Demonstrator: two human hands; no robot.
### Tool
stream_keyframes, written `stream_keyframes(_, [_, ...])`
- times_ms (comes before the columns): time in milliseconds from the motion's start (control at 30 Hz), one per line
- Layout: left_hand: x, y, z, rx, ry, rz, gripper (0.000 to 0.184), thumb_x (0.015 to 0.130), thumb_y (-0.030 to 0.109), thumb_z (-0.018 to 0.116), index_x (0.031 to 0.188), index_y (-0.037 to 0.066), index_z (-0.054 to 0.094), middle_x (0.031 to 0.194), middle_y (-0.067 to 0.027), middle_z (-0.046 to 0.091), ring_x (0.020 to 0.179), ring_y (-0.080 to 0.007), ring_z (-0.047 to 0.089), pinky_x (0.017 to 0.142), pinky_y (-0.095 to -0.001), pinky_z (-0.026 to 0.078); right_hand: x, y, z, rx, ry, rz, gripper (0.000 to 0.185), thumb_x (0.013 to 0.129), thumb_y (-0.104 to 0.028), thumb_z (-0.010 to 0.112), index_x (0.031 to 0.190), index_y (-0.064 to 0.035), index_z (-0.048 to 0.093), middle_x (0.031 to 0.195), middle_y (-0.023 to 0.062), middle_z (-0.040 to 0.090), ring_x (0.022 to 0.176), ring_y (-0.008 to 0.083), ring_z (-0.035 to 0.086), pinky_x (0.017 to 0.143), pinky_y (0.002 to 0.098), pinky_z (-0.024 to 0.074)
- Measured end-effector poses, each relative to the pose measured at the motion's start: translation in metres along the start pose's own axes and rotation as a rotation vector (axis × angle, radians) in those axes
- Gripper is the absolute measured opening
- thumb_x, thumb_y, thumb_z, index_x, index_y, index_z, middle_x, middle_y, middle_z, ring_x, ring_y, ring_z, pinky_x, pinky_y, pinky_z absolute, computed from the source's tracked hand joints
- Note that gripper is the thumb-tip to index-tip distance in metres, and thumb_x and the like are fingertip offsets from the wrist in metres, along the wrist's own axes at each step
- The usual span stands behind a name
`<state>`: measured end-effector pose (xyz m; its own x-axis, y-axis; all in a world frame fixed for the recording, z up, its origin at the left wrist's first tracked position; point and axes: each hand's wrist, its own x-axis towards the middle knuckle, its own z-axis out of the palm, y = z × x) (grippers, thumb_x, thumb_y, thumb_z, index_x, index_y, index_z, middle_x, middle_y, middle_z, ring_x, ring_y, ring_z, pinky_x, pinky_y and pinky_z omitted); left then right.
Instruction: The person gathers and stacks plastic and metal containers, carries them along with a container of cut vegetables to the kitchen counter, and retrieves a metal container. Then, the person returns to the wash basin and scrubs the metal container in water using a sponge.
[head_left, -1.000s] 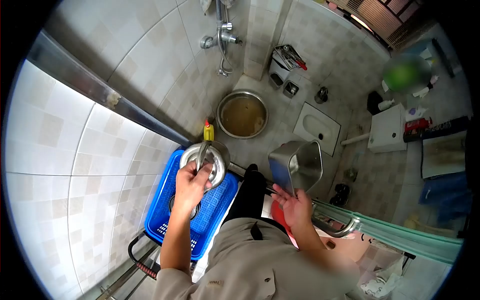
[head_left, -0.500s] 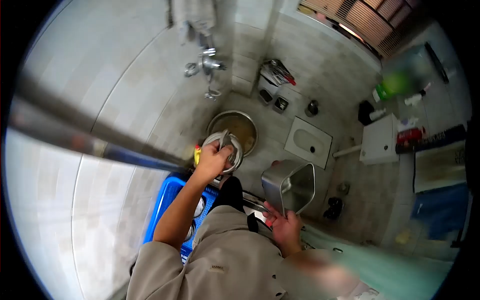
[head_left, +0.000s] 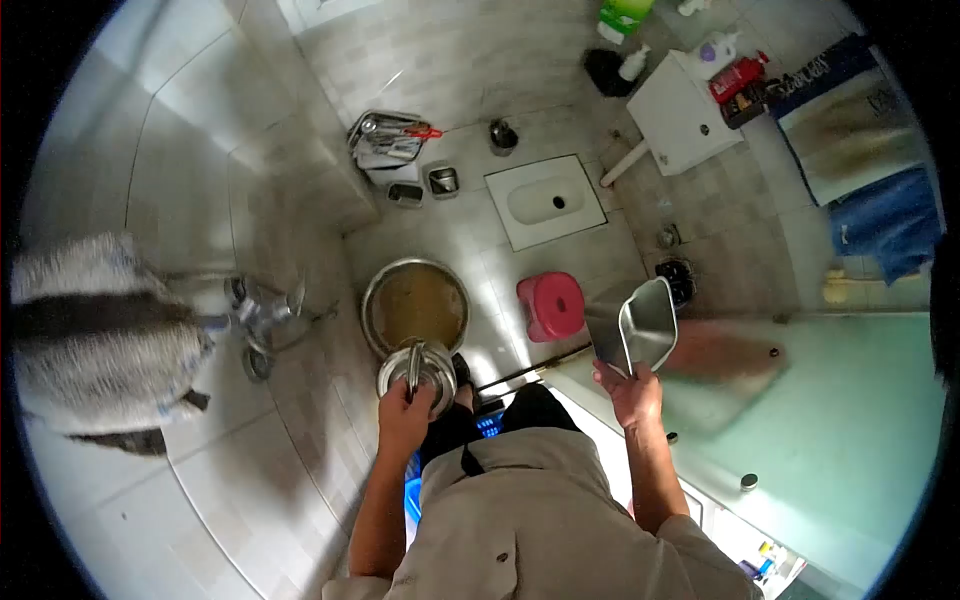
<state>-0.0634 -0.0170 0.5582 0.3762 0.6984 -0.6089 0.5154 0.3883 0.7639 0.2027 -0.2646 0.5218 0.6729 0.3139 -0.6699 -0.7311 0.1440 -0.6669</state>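
My left hand is closed on round shiny metalware with an arched handle-like piece on top; whether it is a lid, a bowl or a stack, I cannot tell. Just beyond it on the floor stands a wide metal basin holding brownish liquid, and the metalware overlaps its near rim in view. On the other side, my right hand grips the near end of a deep rectangular stainless steel container, tilted so that its inside shows. A pink stool stands on the floor between the two.
A squat toilet is set in the tiled floor. Two small metal containers sit near a tray of utensils. At left is a wall tap; at right, a frosted glass door. A white cabinet hangs beyond.
My view has turned and moved further into the room, bringing the pink stool into sight. Both hands keep their holds and are wider apart; the rectangular container has moved right.
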Motion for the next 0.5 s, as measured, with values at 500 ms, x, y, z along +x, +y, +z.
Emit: stream_keyframes(500, [0.093,0.038,-0.044,0.046,0.065,0.144,0.021,0.089,0.020,0.064,0.085,0.000,0.061,0.070,-0.0027,0.058,0.062,-0.0095,0.053,0.056,-0.0273,0.043,0.146,0.019,0.045,0.029,0.040,-0.029,0.038,0.101,-0.022,0.040,0.124,0.0071,0.048,0.106,0.0242,0.060,0.087,0.0395,0.064,0.075,0.0512,0.0573])
